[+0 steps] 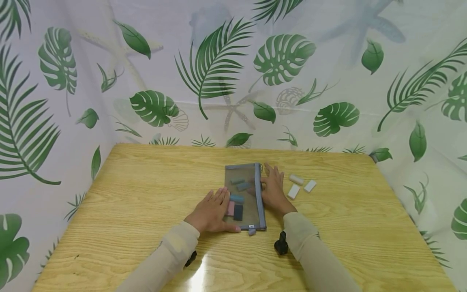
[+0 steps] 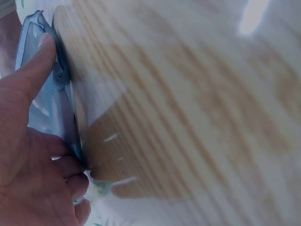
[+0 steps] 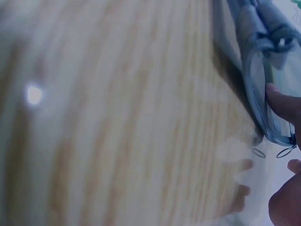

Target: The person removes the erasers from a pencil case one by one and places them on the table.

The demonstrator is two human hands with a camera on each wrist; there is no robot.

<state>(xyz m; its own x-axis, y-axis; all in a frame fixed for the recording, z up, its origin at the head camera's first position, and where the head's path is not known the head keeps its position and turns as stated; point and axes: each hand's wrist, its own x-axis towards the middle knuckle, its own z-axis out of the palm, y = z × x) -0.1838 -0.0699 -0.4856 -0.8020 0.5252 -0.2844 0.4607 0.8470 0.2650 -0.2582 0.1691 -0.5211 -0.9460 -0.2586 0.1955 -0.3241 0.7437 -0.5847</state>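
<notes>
A grey see-through mesh zip pouch (image 1: 249, 211) lies on the table, its zipper edge (image 1: 259, 202) on the right. Through the mesh show a pink block (image 1: 230, 209), a dark block (image 1: 238, 213) and several bluish pieces, one of them a blue block (image 1: 237, 198). My left hand (image 1: 209, 211) rests with extended fingers on the pouch's left side, thumb at the near corner. My right hand (image 1: 273, 192) is at the zipper edge. In the right wrist view its thumb (image 3: 280, 101) touches the parted pouch mouth (image 3: 254, 89), the other fingers standing apart from it, partly out of frame.
Right of my right hand lie three small white pieces: a rounded one (image 1: 296, 179) and two blocks, the nearer block (image 1: 293, 191) and the farther block (image 1: 310, 186). A zipper tab (image 1: 252, 232) sticks out at the pouch's near end. Leaf-print cloth (image 1: 233, 81) hangs behind the wooden table (image 1: 146, 182).
</notes>
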